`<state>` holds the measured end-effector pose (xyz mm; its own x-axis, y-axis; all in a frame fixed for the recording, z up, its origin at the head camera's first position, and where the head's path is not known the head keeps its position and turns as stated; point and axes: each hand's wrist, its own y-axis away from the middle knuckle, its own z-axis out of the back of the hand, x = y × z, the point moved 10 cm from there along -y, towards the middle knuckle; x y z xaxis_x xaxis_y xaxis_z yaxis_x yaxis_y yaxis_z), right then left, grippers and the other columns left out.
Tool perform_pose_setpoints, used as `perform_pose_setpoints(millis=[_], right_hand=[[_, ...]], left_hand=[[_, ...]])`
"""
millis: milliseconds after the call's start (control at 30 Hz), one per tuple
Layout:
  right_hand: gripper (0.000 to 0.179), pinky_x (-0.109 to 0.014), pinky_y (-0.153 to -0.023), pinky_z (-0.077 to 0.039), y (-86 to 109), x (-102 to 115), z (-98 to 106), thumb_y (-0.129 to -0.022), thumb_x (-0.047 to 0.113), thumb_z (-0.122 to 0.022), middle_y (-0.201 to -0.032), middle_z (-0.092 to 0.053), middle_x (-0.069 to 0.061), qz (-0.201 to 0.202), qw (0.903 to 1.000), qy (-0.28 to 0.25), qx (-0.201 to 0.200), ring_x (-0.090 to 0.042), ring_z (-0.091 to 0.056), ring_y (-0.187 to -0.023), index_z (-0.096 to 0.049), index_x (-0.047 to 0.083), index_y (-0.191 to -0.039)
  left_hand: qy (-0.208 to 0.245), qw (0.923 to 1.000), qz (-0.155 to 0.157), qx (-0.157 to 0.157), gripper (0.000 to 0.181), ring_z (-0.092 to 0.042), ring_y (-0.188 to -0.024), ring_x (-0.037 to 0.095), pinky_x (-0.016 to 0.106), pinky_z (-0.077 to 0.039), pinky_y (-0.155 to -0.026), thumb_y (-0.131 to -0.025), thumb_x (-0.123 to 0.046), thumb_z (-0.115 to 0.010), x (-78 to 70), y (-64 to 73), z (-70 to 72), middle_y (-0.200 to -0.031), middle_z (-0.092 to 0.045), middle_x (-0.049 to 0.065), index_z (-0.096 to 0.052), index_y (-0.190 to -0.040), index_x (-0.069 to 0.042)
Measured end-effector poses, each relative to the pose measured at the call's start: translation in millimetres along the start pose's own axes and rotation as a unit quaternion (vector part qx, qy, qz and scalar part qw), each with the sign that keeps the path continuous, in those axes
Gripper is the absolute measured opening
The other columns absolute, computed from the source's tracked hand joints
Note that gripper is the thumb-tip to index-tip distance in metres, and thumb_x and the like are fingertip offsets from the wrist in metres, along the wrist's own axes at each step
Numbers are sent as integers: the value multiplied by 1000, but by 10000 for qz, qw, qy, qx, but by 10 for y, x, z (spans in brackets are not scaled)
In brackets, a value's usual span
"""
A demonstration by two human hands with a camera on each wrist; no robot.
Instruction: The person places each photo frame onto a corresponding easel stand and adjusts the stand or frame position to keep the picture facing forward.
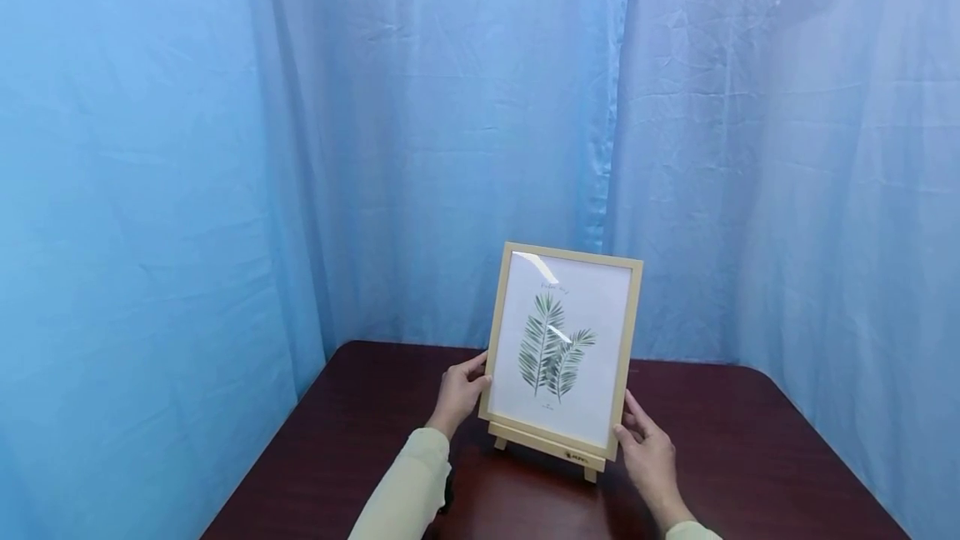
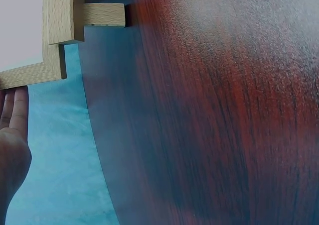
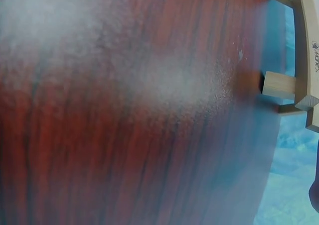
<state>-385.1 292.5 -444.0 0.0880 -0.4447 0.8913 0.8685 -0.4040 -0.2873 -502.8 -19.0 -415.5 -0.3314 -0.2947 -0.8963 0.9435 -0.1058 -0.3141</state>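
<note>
A light wooden picture frame (image 1: pixel 636 315) with a print of two green fern-like leaves (image 1: pixel 543 344) leans on a small tabletop easel (image 1: pixel 536 441). My left hand (image 1: pixel 457 394) grips the frame's left side low down, thumb at the front edge. On the lower right side, my right hand (image 1: pixel 649 452) holds the frame between thumb and fingers. In the left wrist view, the fingers (image 2: pixel 19 110) reach behind the frame's edge (image 2: pixel 32 75). The right wrist view catches the easel's foot (image 3: pixel 279 84) on the table and only a sliver of the right hand.
The dark red-brown wooden table (image 1: pixel 360 432) has rounded far corners and a glossy surface. Light blue curtains (image 1: pixel 465 148) hang behind it and along both sides.
</note>
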Motion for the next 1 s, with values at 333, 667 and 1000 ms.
perform_pose_setpoints(millis=[333,667,1000], right_hand=[[61,-41,-80,-57,-68,-2,-15,-95,-4,-60,-118,-63,-26,-24,9999,62,156,-43,-62,-110,-43,12,-151],[60,-41,-79,-57,-119,-50,-14,-96,-2,-59,-122,-62,-29,-88,9996,74,245,-43,-63,-110,-43,13,-151],[61,-45,-84,-55,-176,-53,-21,-97,-1,-57,-125,-61,-30,-104,9992,238,317,-42,-62,-111,-40,15,-153]], left_hand=[[-27,9999,110,-105,47,-68,-94,21,36,-57,-77,-91,-1,-69,17,53,21,-106,-72,10,-62,-136,-12],[44,9997,158,-152,47,-68,-93,21,36,-58,-76,-91,0,-69,10,129,21,-106,-72,11,-62,-136,-11],[134,9995,188,-201,48,-66,-91,18,34,-57,-76,-92,-1,-68,-13,197,26,-105,-71,9,-60,-138,-11]])
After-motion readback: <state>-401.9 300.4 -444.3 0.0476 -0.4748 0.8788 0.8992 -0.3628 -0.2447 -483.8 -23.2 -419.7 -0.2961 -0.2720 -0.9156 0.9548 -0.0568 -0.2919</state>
